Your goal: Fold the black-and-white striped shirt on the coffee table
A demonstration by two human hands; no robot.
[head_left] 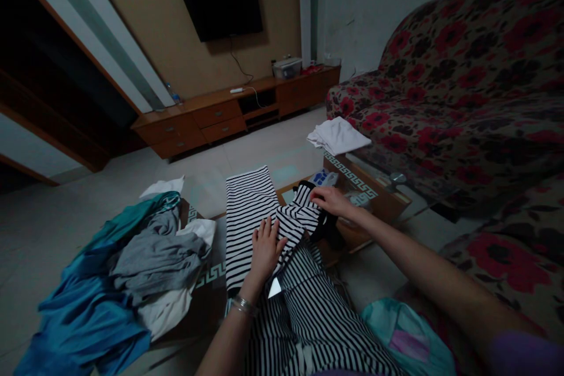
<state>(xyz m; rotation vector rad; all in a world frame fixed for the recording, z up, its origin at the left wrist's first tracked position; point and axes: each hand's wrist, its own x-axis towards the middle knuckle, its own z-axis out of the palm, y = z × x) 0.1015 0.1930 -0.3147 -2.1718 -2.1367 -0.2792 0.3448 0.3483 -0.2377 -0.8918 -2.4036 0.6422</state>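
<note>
Both hands work on one striped garment [251,211] spread over the low glass worktop [352,179] in the head view. Left hand [265,249] lies flat, fingers open and spread, pressing the cloth down near its middle; it grips nothing. Right hand [331,200] reaches to the far right part of the garment, fingers curled and pinching a fold of striped cloth beside a dark patch of fabric [328,229]. A bracelet [244,305] sits on the left wrist.

By the look of it, the step in hand is folding: one part is held down while a side piece is drawn over. The next move would call for keeping the flat hand firm so the cloth does not slide.

A heap of blue and grey clothes [132,270] lies to the left, a folded white cloth [338,134] rests at the far corner, and a flowered sofa [462,82] stands to the right.
</note>
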